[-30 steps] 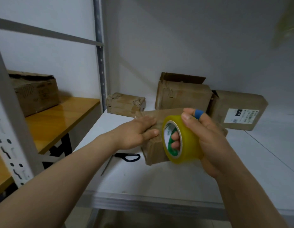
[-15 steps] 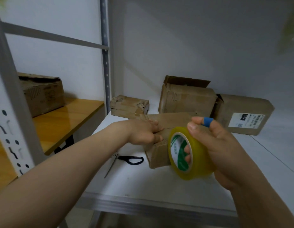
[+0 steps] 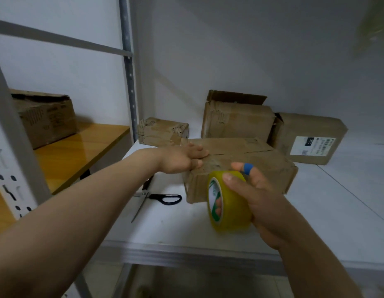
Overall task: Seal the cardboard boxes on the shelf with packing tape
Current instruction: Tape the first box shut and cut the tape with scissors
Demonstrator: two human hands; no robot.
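Roll of yellowish clear packing tape with a green-and-white core (image 3: 232, 207) sits in the right hand (image 3: 260, 198). The thumb is clamped over the top of the roll, and a couple of fingers (image 3: 218, 204) are poked through the core from the far side, so it's a proper grip. There's a blue band (image 3: 248, 168) round one finger of that hand. The roll is held on edge just above the white metal shelf (image 3: 316, 211), right against the front face of the long brown cardboard box (image 3: 257, 164).

That box lies flat on the shelf, and the seam between its top flaps is showing. The left hand (image 3: 182, 158) lies on the box's left end, fingers stretched out over the top and pressing down rather than curled round anything.

Behind it, against the back wall, are three more boxes. There's a small battered brown cardboard box (image 3: 163, 132) on the left and a taller brown cardboard box with one flap standing up (image 3: 236, 121) in the middle. A brown cardboard box with a white shipping label (image 3: 307, 138) is on the right, touching the middle one.

Black-handled scissors (image 3: 156, 197) lie on the shelf just left of the long box, partly under the left forearm. Past the grey metal upright (image 3: 127, 61) there's an orange wooden worktop (image 3: 79, 147) with a worn brown cardboard carton (image 3: 44, 117) on it.
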